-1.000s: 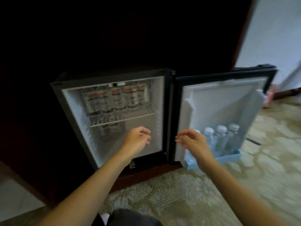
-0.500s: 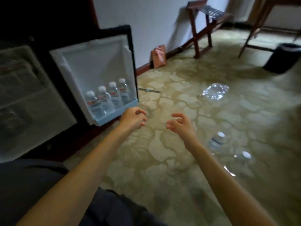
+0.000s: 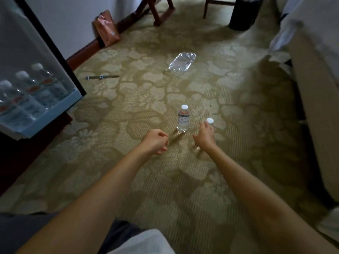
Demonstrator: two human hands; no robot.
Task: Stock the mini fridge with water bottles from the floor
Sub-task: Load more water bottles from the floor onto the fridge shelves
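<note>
Two clear water bottles with white caps stand on the patterned carpet. One bottle (image 3: 183,120) is in full view. Of the second bottle (image 3: 209,121) only the cap shows, above the fingers of my right hand (image 3: 204,137), which is spread in front of it and hides its body. My left hand (image 3: 156,142) hovers left of the first bottle, loosely curled and holding nothing. At the left edge the open fridge door (image 3: 27,43) carries several bottles in its pale blue shelf (image 3: 51,114).
An empty clear plastic wrap (image 3: 182,62) lies farther out on the carpet, and a thin metal tool (image 3: 102,77) lies near the door. A brown paper bag (image 3: 107,31) leans on the wall. A black bin (image 3: 244,12) stands at the back, a bed (image 3: 315,88) on the right.
The view has swung from the fridge to the floor. Both hands have moved down and forward to the two standing bottles, and my right hand now reaches the nearer one.
</note>
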